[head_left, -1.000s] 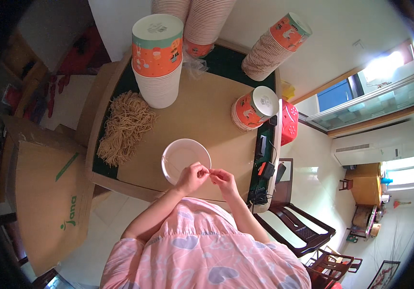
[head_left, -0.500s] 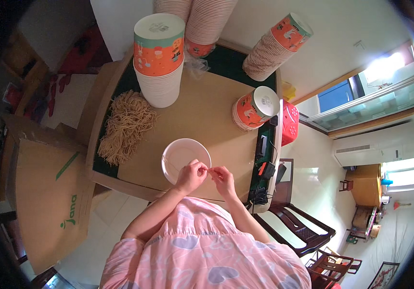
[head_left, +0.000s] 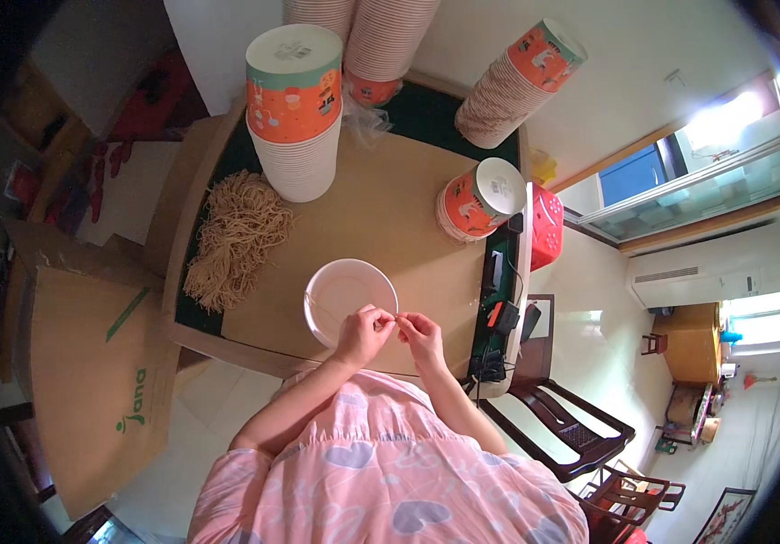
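In the head view, a white bowl [head_left: 340,281] sits at the near part of a brown board [head_left: 381,195], its mouth turned up toward the camera and its long axis roughly upright, base away from the viewer. A thin pale strand shows inside its left wall.

The left hand [head_left: 365,334] overlaps the bowl's near right rim; the right hand [head_left: 421,341] is just beside that rim. Both are closed in a fingertip pinch, tips meeting; what lies between them is too small to tell.

The board covers much of a green tabletop [head_left: 428,111]. On its left lies a loose heap of twine [head_left: 238,240]. Beyond the bowl rises a tall stack [head_left: 295,109] of upturned bowls, banded orange and green; a short stack [head_left: 481,201] stands to the right, with a slanting stack [head_left: 521,86] farther off. Dark devices [head_left: 493,270] line the right edge.

A carton [head_left: 95,372] is at the left, a red plastic item [head_left: 546,228] beyond the right edge. A dark wooden chair [head_left: 571,433] stands on the pale floor [head_left: 594,340], and a window [head_left: 707,172] lights the far right.
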The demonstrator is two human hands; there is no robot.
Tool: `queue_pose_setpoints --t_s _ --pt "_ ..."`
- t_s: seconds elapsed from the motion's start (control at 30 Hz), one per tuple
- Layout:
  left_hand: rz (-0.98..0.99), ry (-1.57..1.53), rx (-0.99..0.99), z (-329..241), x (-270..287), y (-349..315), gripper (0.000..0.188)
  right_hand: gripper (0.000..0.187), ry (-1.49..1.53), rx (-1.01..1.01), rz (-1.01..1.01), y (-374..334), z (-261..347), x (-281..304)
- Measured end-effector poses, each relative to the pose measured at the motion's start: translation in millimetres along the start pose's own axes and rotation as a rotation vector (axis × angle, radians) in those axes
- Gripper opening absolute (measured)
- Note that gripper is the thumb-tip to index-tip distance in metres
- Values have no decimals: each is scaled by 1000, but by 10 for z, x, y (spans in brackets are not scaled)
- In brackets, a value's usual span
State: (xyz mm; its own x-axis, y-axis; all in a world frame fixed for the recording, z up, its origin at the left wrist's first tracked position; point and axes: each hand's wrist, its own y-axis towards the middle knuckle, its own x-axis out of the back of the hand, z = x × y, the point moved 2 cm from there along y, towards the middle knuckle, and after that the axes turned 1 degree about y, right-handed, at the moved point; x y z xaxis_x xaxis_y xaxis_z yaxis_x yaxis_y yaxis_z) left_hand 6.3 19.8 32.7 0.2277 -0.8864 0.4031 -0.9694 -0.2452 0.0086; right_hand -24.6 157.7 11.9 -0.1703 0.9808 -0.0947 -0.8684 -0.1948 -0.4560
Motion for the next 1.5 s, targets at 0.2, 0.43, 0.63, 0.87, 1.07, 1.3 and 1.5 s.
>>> queue_pose_setpoints --t_s 0.2,0.43,0.63,0.87,1.07,1.3,1.5 --pt "-42 -1 38 58 -41 -22 7 15 -6 0 -44 -13 -14 -46" --pt "-55 -71 107 41 -30 -3 10 17 -45 33 -60 -25 5 -67" --pt "-82 -125 119 153 -93 15 10 17 -81 96 -52 -73 -6 -115" --pt "13 -186 135 251 -15 19 7 9 -357 405 -60 -76 62 -120" --pt "10 -211 166 375 -4 -31 6 5 -602 437 -14 -146 320 -226" --pt "9 -180 130 302 39 -35 6 5 -633 448 -3 -50 213 -173" --pt "12 -211 118 322 46 -44 7 6 -592 382 -27 -17 197 -139"
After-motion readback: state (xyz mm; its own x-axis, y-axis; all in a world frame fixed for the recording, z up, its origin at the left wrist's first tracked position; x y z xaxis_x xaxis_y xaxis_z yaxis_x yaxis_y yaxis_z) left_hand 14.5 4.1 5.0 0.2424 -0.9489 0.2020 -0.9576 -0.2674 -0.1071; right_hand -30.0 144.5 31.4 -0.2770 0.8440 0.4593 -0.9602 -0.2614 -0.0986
